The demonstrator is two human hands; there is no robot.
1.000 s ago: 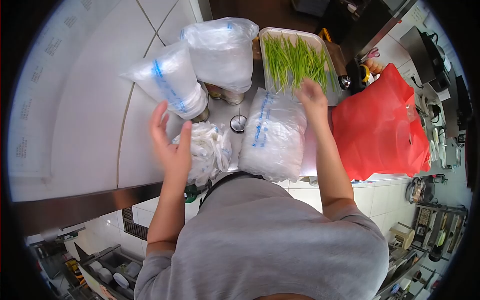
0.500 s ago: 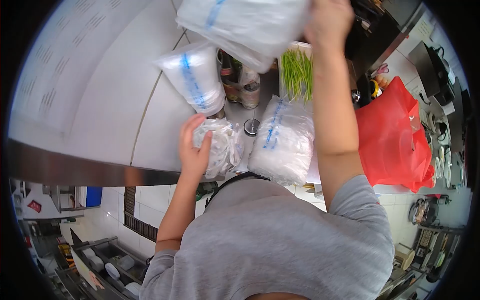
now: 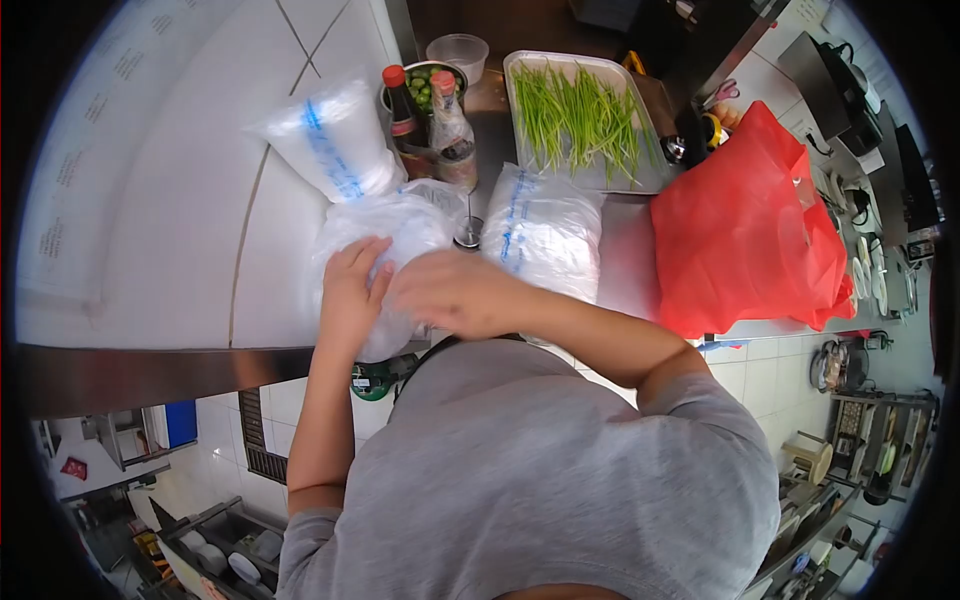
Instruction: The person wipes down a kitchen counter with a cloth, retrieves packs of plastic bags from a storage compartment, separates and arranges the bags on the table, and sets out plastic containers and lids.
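A clear, loose plastic bag (image 3: 385, 222) lies bunched at the counter's edge, over the spot of the crumpled white bundle. My left hand (image 3: 352, 290) rests on it with fingers extended and thumb apart. Beside it, my right hand (image 3: 458, 296) is blurred by motion over the bag's right side; its fingers cannot be made out. Behind the bag leans a packed plastic pack (image 3: 335, 140) with blue print. A second blue-printed pack (image 3: 545, 235) lies to the right, past my right hand.
Two sauce bottles (image 3: 403, 125) stand behind the bag, near a bowl of small green fruit (image 3: 425, 85) and a clear tub (image 3: 458, 55). A metal tray (image 3: 625, 180) holds long green stalks. A red bag (image 3: 750, 230) stands on the right.
My right hand has come down and toward me from the upper right. The large clear bag it held up now lies over the crumpled bundle, under my left hand.
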